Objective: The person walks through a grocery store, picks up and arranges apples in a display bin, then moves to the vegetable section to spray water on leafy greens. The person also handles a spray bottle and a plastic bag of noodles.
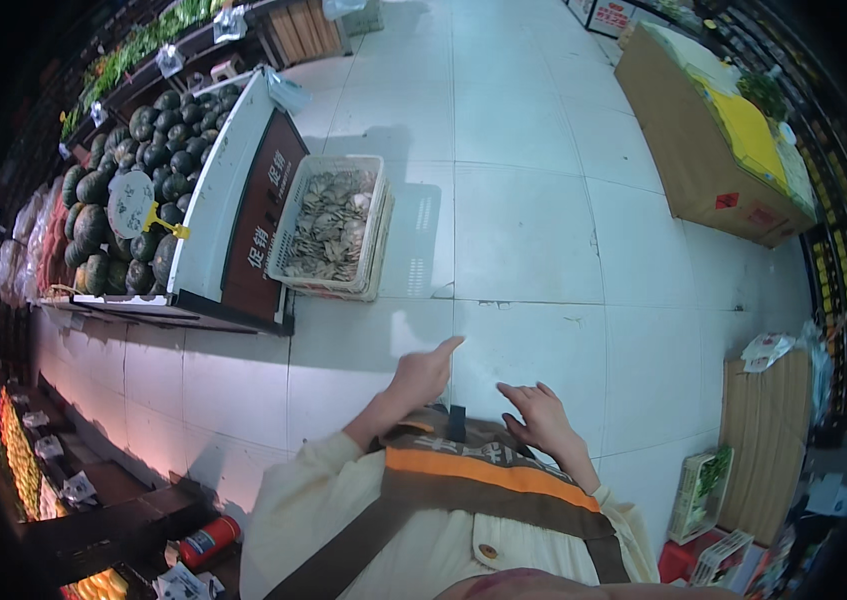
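Observation:
Over the tiled floor, my left hand (423, 377) reaches forward in front of my apron with one finger stretched out. Its other fingers look curled, and I see nothing in it. My right hand (541, 417) is held lower and to the right, fingers apart and holding nothing. Both hands are in front of my brown apron (468, 491) with its orange band. Ahead and to the left, apart from my hands, stacked white plastic crates (376, 255) stand on the floor. The top crate holds a heap of pale grey-brown mushrooms (333, 225).
Dark green pumpkins (160, 150) fill a display stand (221, 195) beside the crates. A large cardboard box (682, 150) stands ahead right, and a wooden-topped stand (765, 442) is at right. A fire extinguisher (209, 540) lies lower left near a fruit display (22, 457).

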The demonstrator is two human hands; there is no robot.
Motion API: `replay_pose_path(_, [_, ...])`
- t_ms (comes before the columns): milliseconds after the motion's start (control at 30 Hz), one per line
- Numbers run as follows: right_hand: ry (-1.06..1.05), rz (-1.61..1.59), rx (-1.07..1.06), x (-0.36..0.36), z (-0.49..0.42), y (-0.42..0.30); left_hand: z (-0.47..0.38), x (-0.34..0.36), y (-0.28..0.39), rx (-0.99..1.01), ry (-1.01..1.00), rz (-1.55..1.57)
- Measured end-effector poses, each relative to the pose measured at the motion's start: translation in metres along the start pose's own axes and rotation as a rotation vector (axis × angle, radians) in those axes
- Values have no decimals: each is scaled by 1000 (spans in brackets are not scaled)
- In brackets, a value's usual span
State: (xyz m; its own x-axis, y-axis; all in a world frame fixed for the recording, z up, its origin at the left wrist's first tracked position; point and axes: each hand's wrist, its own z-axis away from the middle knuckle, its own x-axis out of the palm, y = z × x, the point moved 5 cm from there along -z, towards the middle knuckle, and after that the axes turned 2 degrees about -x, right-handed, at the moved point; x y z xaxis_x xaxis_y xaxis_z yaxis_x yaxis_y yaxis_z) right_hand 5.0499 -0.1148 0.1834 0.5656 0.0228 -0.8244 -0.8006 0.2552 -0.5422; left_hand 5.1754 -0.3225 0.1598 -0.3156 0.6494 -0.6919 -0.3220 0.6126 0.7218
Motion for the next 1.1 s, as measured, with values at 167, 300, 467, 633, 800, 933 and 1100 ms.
replay_pose_path(167, [-146, -153, 388, -14, -36, 120, -185, -3, 39, 242, -90, -33])
replay_pose_path(300, [-88, -355, 516, -44, -105, 222, -322, 37, -49, 12, -119, -190])
replay_pose_path(467, [-50, -24, 249, -169, -272, 333, -345, -21, -359, -976, 75, -169])
replay_pose_path(633, [-113, 70, 94, -302, -474, 376, -226, -52, -451, -1358, 440, 75])
replay_pose_path(800, [-57, 105, -145, -388, -674, 396, -236, -27, -446, -1781, 543, 130])
replay_pose_path(933, [-53, 2, -120, -437, -797, 428, -355, -9, -470, -1814, 726, 38])
replay_pose_path(1100, [-160, -53, 78, -485, -881, 521, -592, -63, -504, -1843, 741, 255])
